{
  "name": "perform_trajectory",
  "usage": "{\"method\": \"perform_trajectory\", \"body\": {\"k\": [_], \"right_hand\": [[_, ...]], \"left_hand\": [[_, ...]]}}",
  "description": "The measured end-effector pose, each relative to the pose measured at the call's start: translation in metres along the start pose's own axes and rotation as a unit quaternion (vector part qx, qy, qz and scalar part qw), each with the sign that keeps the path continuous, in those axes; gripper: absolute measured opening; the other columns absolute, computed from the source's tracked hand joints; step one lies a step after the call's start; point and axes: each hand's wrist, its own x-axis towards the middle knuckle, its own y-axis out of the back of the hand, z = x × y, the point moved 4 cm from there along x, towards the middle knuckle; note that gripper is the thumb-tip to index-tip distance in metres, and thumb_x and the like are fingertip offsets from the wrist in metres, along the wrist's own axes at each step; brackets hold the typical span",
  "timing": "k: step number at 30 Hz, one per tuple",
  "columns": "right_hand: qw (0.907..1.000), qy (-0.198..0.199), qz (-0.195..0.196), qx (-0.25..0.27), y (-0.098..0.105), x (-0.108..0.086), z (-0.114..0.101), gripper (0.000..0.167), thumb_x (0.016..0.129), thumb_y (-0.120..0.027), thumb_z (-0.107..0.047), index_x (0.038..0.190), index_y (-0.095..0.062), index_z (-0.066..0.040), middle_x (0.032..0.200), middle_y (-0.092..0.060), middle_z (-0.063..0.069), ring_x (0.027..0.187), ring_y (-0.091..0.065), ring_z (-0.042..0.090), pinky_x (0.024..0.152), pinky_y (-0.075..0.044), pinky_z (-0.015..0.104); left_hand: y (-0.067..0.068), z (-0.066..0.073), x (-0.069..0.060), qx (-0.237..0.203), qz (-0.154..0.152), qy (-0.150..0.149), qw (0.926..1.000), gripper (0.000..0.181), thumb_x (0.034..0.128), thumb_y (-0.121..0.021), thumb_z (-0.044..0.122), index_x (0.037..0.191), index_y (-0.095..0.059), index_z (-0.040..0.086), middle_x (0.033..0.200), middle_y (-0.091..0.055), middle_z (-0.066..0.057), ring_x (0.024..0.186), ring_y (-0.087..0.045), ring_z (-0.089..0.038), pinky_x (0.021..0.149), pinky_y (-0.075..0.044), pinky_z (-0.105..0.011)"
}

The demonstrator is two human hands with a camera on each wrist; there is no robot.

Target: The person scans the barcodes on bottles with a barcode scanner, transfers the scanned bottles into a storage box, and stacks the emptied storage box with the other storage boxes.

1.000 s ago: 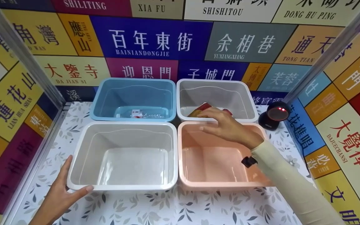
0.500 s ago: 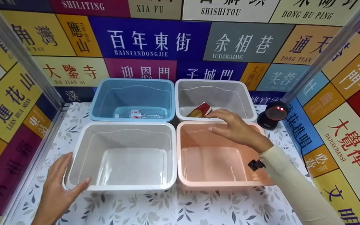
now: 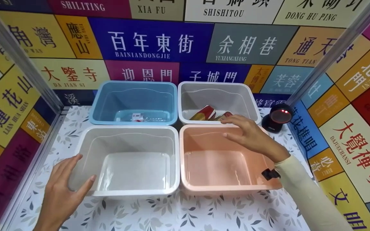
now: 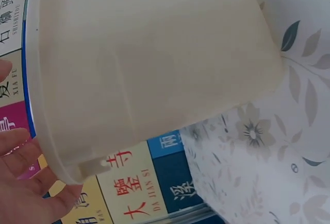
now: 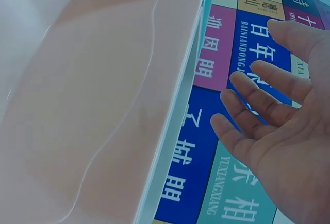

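Observation:
In the head view my right hand point(image 3: 252, 138) hovers above the rear of the peach bin point(image 3: 230, 188), its fingers extended and holding nothing. Its palm and spread fingers also show in the right wrist view. Beyond the fingertips, a red-and-gold package point(image 3: 206, 113) leans in the rear grey bin point(image 3: 218, 85), with a second similar item point(image 3: 224, 115) partly hidden by the front rim. At the left side of the front white bin point(image 3: 130, 192), my left hand point(image 3: 59, 189) has its fingers and thumb spread around the near corner; whether they touch the rim I cannot tell.
A blue bin point(image 3: 136, 84) at the back left holds a clear item with a white-and-red label point(image 3: 137, 117), perhaps a bottle. To the right of the grey bin stands a black scanner-like device point(image 3: 278, 118) with red lights. Printed panels enclose the patterned table point(image 3: 159, 215).
My right hand has drawn back to the right from the grey bin, uncovering more of the red-and-gold items. My left hand has shifted slightly, its fingers lifting higher beside the white bin.

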Motion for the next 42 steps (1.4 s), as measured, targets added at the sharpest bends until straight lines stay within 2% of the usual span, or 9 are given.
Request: {"method": "perform_trajectory", "body": {"k": [2,4,5,9,12,19,29,37,42], "right_hand": [[1.0,-0.007,0.0,-0.005,0.001,-0.005,0.002,0.045,0.099,-0.086,-0.019,0.141,-0.073,-0.006,0.144,-0.07,0.013,0.138,-0.061,0.032,0.118,-0.049,0.058],[0.9999,-0.007,0.004,-0.008,0.002,-0.009,0.003,0.044,0.099,-0.086,-0.018,0.14,-0.073,-0.006,0.144,-0.07,0.012,0.137,-0.062,0.033,0.117,-0.049,0.059],[0.9999,-0.008,0.006,-0.01,0.002,-0.011,0.003,0.044,0.099,-0.086,-0.018,0.139,-0.073,-0.005,0.144,-0.07,0.012,0.137,-0.062,0.033,0.117,-0.049,0.059],[0.9998,-0.012,0.013,-0.01,0.005,-0.017,0.007,0.041,0.099,-0.085,-0.015,0.137,-0.074,-0.005,0.144,-0.07,0.015,0.137,-0.062,0.034,0.116,-0.05,0.06],[0.9997,-0.018,0.017,-0.01,0.007,-0.022,0.01,0.04,0.099,-0.085,-0.014,0.137,-0.074,-0.004,0.145,-0.069,0.016,0.138,-0.062,0.034,0.117,-0.05,0.052],[0.9993,-0.022,0.027,-0.015,0.013,-0.036,0.016,0.041,0.099,-0.085,-0.011,0.137,-0.074,-0.002,0.143,-0.071,0.012,0.134,-0.065,0.034,0.113,-0.04,0.01],[0.9989,-0.014,0.045,-0.007,0.023,-0.051,0.02,0.04,0.098,-0.083,-0.006,0.137,-0.074,-0.001,0.136,-0.074,0.013,0.126,-0.068,0.032,0.111,-0.044,0.012],[0.9971,-0.042,0.06,-0.02,0.027,-0.062,0.024,0.041,0.096,-0.084,-0.005,0.136,-0.074,0.0,0.136,-0.074,0.011,0.124,-0.067,0.037,0.107,-0.043,0.008],[0.9961,-0.049,0.068,-0.028,0.03,-0.067,0.025,0.041,0.096,-0.084,-0.005,0.137,-0.075,-0.002,0.137,-0.073,0.011,0.125,-0.066,0.031,0.108,-0.043,0.009]], "left_hand": [[-0.003,0.003,0.001,0.001,-0.006,-0.007,1.0,0.081,0.0794,-0.099,0.007,0.152,-0.064,0.003,0.145,-0.066,-0.018,0.135,-0.056,-0.035,0.116,-0.046,-0.028],[-0.007,0.007,0.002,-0.001,-0.013,-0.017,0.9998,0.079,0.0793,-0.099,0.008,0.15,-0.064,0.002,0.144,-0.066,-0.019,0.133,-0.057,-0.036,0.116,-0.045,-0.028],[-0.009,0.008,0.002,-0.005,-0.017,-0.019,0.9997,0.078,0.0795,-0.099,0.009,0.149,-0.064,0.002,0.144,-0.065,-0.019,0.134,-0.056,-0.037,0.117,-0.045,-0.031],[-0.017,0.017,0.002,-0.019,-0.032,-0.02,0.9991,0.076,0.0803,-0.099,0.012,0.147,-0.064,0.0,0.145,-0.064,-0.022,0.136,-0.055,-0.041,0.109,-0.046,-0.072],[-0.022,0.021,0.003,-0.029,-0.045,-0.011,0.9985,0.079,0.0816,-0.099,0.013,0.15,-0.062,0.002,0.148,-0.062,-0.02,0.138,-0.054,-0.041,0.111,-0.044,-0.074],[-0.031,0.029,0.007,-0.04,-0.052,-0.025,0.9975,0.082,0.0823,-0.099,0.016,0.153,-0.06,0.003,0.152,-0.061,-0.02,0.141,-0.053,-0.039,0.113,-0.044,-0.071],[-0.049,0.044,0.011,-0.064,-0.081,-0.048,0.9935,0.094,0.0853,-0.099,0.022,0.164,-0.05,0.006,0.161,-0.053,-0.021,0.148,-0.049,-0.041,0.117,-0.042,-0.068],[-0.061,0.055,0.011,-0.069,-0.111,-0.056,0.9898,0.104,0.086,-0.098,0.027,0.17,-0.04,0.007,0.164,-0.049,-0.024,0.15,-0.047,-0.044,0.115,-0.045,-0.068],[-0.067,0.063,0.012,-0.068,-0.119,-0.064,0.9885,0.103,0.0865,-0.098,0.031,0.169,-0.041,0.007,0.164,-0.05,-0.023,0.15,-0.048,-0.044,0.118,-0.043,-0.068]]}}
